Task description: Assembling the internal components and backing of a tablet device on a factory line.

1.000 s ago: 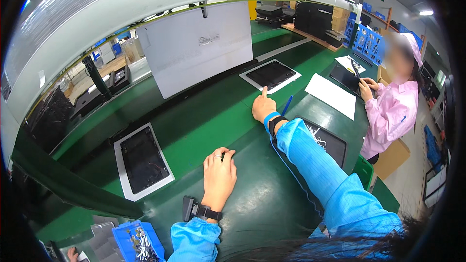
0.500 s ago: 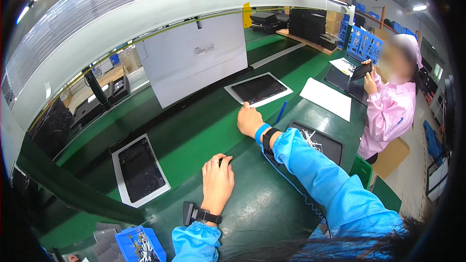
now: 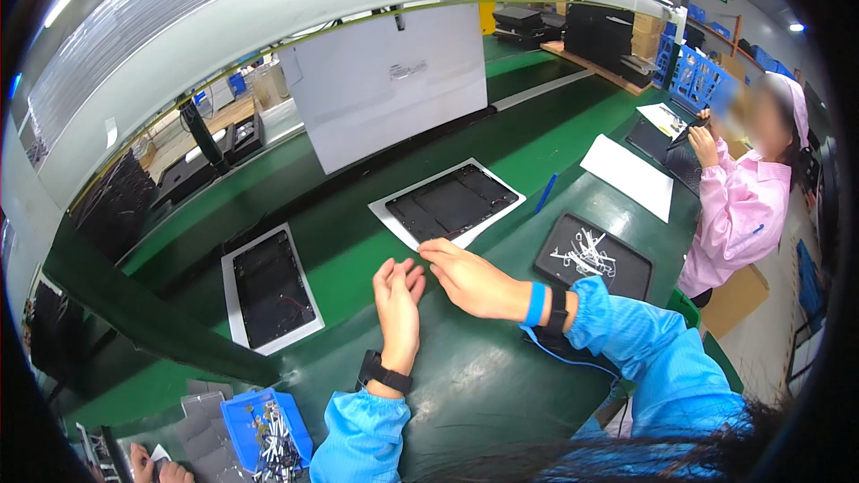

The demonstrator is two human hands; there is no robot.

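A black flat rectangular panel (image 3: 450,199) lies on a white sheet (image 3: 386,211) on the green belt in front of me. My right hand (image 3: 479,283), with a blue strap and a black band at its wrist, has its closed fingertips at the sheet's near corner. Just left of it, my left hand (image 3: 399,311) hovers with loosely bent fingers apart and nothing visible in them. Further left, a second black panel (image 3: 270,292) rests on its own white sheet (image 3: 312,321), touched by neither hand.
A black tray (image 3: 637,275) of white strips stands right, with a blue pen (image 3: 545,194) and white paper (image 3: 628,176) beyond. A blue bin (image 3: 299,425) of small parts sits lower left. A large white board (image 3: 394,89) hangs ahead. A person in pink (image 3: 741,210) works at right.
The nearer sheet and its panel have come left and toward me along with my right hand. My left hand is now close beside my right. The whole view has shifted slightly.
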